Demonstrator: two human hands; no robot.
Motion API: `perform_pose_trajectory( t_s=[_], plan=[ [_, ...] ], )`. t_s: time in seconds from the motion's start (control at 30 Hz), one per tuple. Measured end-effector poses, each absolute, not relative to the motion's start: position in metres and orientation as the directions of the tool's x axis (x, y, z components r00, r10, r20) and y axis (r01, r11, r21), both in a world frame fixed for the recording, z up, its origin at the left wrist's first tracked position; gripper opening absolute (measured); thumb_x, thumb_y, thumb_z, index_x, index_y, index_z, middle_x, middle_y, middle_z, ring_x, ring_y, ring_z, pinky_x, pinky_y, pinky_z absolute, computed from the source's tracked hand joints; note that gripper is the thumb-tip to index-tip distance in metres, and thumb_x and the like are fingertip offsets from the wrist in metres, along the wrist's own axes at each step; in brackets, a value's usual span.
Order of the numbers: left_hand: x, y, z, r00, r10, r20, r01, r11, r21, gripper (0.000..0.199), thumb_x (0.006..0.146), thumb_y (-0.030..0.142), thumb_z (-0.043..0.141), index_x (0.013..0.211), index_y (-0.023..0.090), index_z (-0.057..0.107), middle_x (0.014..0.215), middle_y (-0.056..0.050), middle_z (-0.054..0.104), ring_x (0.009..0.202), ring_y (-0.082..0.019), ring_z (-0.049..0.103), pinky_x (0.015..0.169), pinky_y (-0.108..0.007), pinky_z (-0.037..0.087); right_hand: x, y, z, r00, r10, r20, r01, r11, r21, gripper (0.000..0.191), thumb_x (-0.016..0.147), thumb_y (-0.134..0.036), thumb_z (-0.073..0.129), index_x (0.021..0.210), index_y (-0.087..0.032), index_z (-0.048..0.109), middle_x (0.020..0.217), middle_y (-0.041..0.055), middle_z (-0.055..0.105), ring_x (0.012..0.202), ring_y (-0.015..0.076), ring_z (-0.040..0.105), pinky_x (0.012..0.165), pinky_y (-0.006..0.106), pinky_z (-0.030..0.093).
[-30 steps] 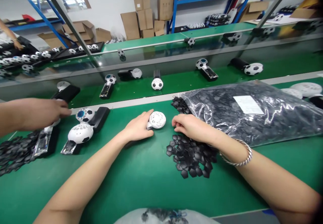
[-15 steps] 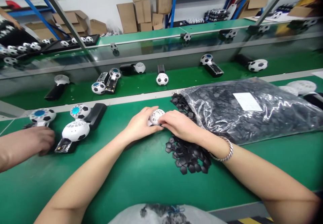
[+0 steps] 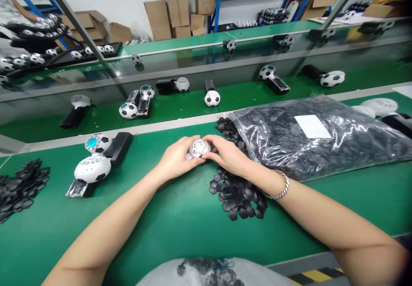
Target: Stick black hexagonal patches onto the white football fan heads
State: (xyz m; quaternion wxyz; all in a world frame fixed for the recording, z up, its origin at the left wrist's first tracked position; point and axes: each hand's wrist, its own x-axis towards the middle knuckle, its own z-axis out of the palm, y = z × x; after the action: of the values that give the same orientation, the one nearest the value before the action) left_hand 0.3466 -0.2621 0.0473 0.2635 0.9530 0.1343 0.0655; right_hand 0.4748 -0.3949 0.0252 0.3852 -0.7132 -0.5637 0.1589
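Observation:
A small white soccer-ball-shaped device (image 3: 199,147) with a lattice top is held between both hands above the green bench. My left hand (image 3: 177,159) is closed round its left side, thumb at the front. From the right, my right hand (image 3: 227,155) grips it with thumb and fingertips; whether a small piece is also between them is hidden. Below and beside my right hand lies a heap of loose black pentagon pieces (image 3: 243,200). More of them fill a clear plastic bag (image 3: 347,153), whose mouth lies behind my right wrist.
Two soccer-ball devices, one with a white shell (image 3: 92,168) and one with a blue centre (image 3: 98,143), rest on the left. Another black-piece heap (image 3: 22,187) lies at far left. Beyond the metal rail (image 3: 167,125), several similar devices lie on a green belt (image 3: 180,111).
My right fingers have shifted from the ball's front to its right side, showing more lattice. Another person's hand and a device have left the far left. Devices on the belt have moved slightly right.

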Motion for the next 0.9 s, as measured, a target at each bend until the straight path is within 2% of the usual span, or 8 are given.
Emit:
perform_pose_trajectory(
  t_s=[0.1,0.2,0.37,0.47,0.53,0.63,0.77,0.9],
  plan=[
    [0.346,-0.264,0.047,0.958,0.278,0.073,0.204,-0.837,0.508,0.058,0.074,0.043,0.059,0.125,0.019,0.045,0.122,-0.007,0.054,0.109,-0.024,0.053,0.091,-0.036,0.044,0.478,-0.394,0.028,0.307,0.924,0.226,0.675,-0.044,-0.736,0.034,0.078,-0.028,0.060,0.109,-0.016,0.050,0.109,0.0096,0.058,0.096,0.0204,0.057,0.082,0.034,0.047],
    [0.343,-0.263,0.047,0.965,0.256,0.053,0.198,-0.848,0.491,0.061,0.073,0.038,0.059,0.129,0.021,0.040,0.129,-0.005,0.049,0.114,-0.024,0.050,0.093,-0.035,0.043,0.493,-0.399,0.040,0.334,0.917,0.219,0.668,-0.067,-0.741,0.020,0.079,-0.028,0.058,0.095,-0.017,0.058,0.093,0.0045,0.063,0.082,0.0157,0.059,0.075,0.028,0.047],
    [0.341,-0.255,0.051,0.958,0.283,0.045,0.255,-0.913,0.320,0.065,0.067,0.015,0.050,0.131,0.019,0.038,0.132,-0.005,0.048,0.117,-0.025,0.048,0.095,-0.035,0.041,0.516,-0.418,0.067,0.417,0.907,0.066,0.827,-0.348,-0.442,0.006,0.076,-0.020,0.060,0.074,-0.017,0.065,0.078,0.0023,0.064,0.070,0.0142,0.058,0.065,0.024,0.042],
    [0.342,-0.252,0.051,0.971,0.233,0.045,0.211,-0.935,0.286,0.067,0.065,0.007,0.043,0.130,0.023,0.039,0.132,-0.002,0.049,0.119,-0.023,0.046,0.094,-0.037,0.039,0.513,-0.422,0.069,0.350,0.927,-0.135,0.874,-0.375,-0.309,0.005,0.075,-0.022,0.062,0.077,-0.020,0.067,0.083,0.0018,0.066,0.076,0.0164,0.059,0.062,0.023,0.041],
    [0.343,-0.251,0.051,0.973,0.227,0.035,0.208,-0.935,0.286,0.068,0.066,0.006,0.041,0.131,0.025,0.038,0.131,-0.001,0.049,0.118,-0.024,0.046,0.092,-0.040,0.039,0.508,-0.421,0.063,0.318,0.932,-0.173,0.904,-0.353,-0.242,0.007,0.076,-0.024,0.062,0.079,-0.021,0.067,0.086,0.0027,0.066,0.082,0.0187,0.060,0.061,0.024,0.041],
    [0.342,-0.249,0.052,0.977,0.206,0.050,0.183,-0.937,0.298,0.069,0.066,0.004,0.039,0.130,0.027,0.038,0.132,0.000,0.048,0.117,-0.023,0.046,0.092,-0.041,0.036,0.500,-0.421,0.055,0.315,0.938,-0.141,0.923,-0.338,-0.182,0.007,0.078,-0.023,0.060,0.077,-0.021,0.066,0.087,0.0047,0.066,0.082,0.0204,0.060,0.060,0.026,0.041],
    [0.341,-0.248,0.055,0.991,0.129,0.030,0.111,-0.932,0.344,0.070,0.065,0.003,0.038,0.129,0.030,0.039,0.132,0.002,0.048,0.115,-0.021,0.047,0.092,-0.038,0.035,0.500,-0.421,0.066,0.303,0.947,-0.107,0.920,-0.320,-0.224,0.004,0.076,-0.022,0.062,0.077,-0.021,0.065,0.085,0.0055,0.065,0.074,0.0207,0.061,0.056,0.027,0.040],
    [0.343,-0.257,0.057,0.991,0.133,-0.002,0.125,-0.924,0.361,0.069,0.065,0.006,0.040,0.130,0.029,0.038,0.130,0.000,0.051,0.111,-0.023,0.049,0.087,-0.038,0.037,0.533,-0.387,0.100,0.333,0.943,0.004,0.915,-0.322,-0.242,0.018,0.075,-0.032,0.063,0.088,-0.020,0.065,0.089,0.0062,0.066,0.079,0.0223,0.060,0.063,0.030,0.044]
  ],
)
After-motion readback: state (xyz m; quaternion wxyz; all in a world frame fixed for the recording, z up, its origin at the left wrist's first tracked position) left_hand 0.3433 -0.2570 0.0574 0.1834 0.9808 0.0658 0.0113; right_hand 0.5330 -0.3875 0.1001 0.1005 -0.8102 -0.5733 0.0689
